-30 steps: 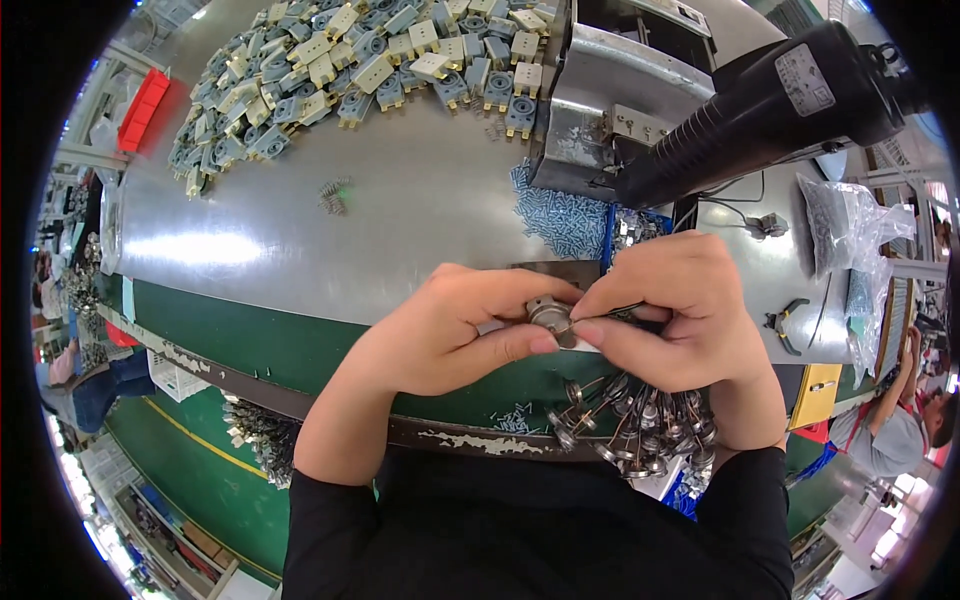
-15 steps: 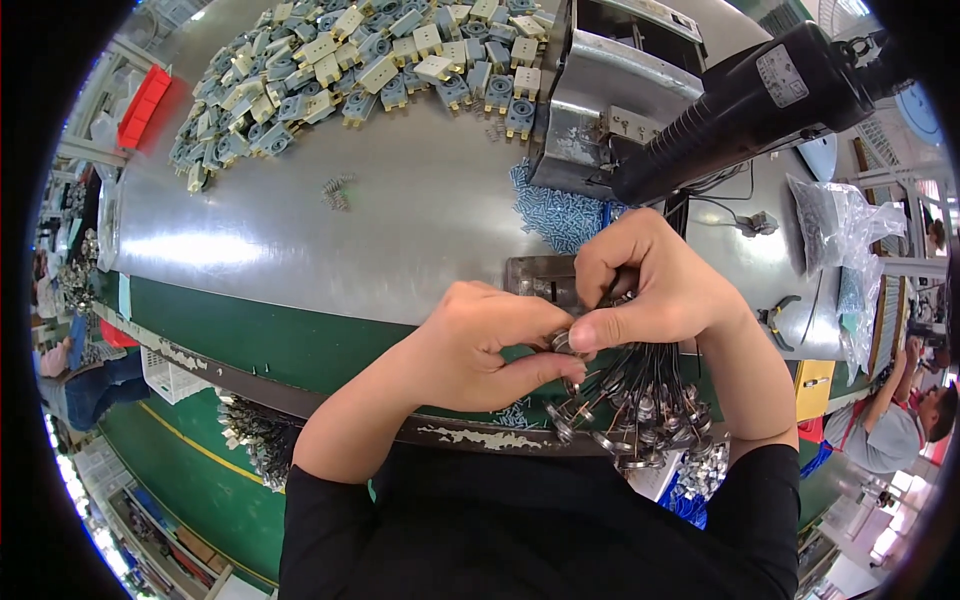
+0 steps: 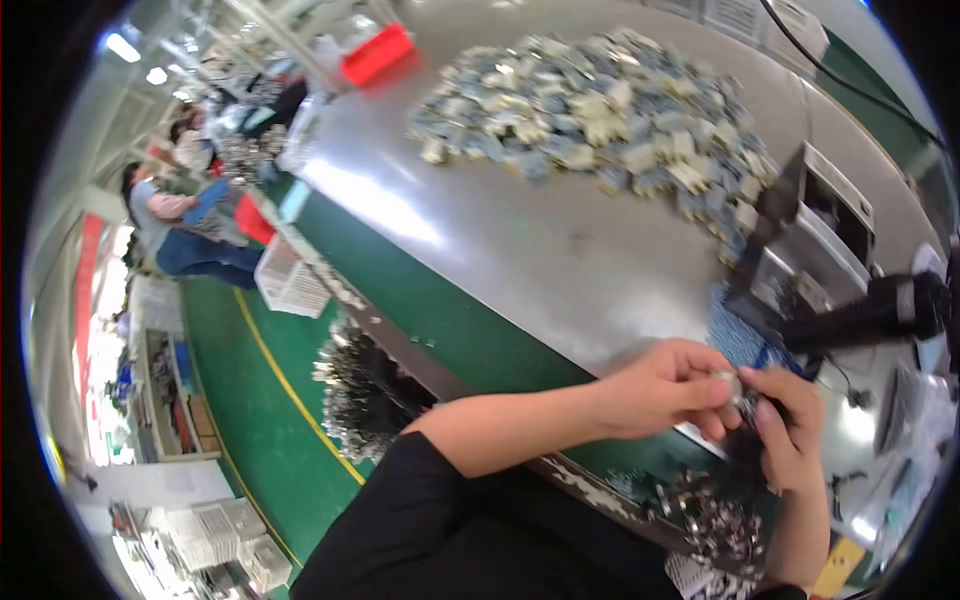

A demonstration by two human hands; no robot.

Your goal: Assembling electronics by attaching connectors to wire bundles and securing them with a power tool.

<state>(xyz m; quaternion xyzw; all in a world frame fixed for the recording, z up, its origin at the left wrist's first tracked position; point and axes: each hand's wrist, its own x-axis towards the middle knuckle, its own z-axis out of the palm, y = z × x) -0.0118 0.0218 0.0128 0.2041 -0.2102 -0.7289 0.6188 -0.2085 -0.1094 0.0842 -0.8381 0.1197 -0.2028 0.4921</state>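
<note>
My left hand (image 3: 672, 392) is closed, its thumb and fingertips pinching a small shiny metal part (image 3: 742, 398). My right hand (image 3: 793, 425) meets it from the right, thumb and index finger curled round the same part; blur hides its exact shape. Below the hands, a bundle of black wires with round metal ends (image 3: 712, 525) lies at the table's front edge. Just beyond the hands is a heap of small blue screws (image 3: 735, 328), partly covered by a metal fixture.
A large pile of grey and cream plug-like housings (image 3: 600, 110) covers the far table. A metal box fixture (image 3: 815, 245) and a black cylindrical tool (image 3: 870, 315) stand at right. A red bin (image 3: 378, 56) is far left; more wire bundles (image 3: 355, 390) hang beside the table. Another person (image 3: 190, 220) stands left.
The view has swung to the left, so table and hands appear further right and tilted. Both hands stay together at the small metal part. The picture is more blurred.
</note>
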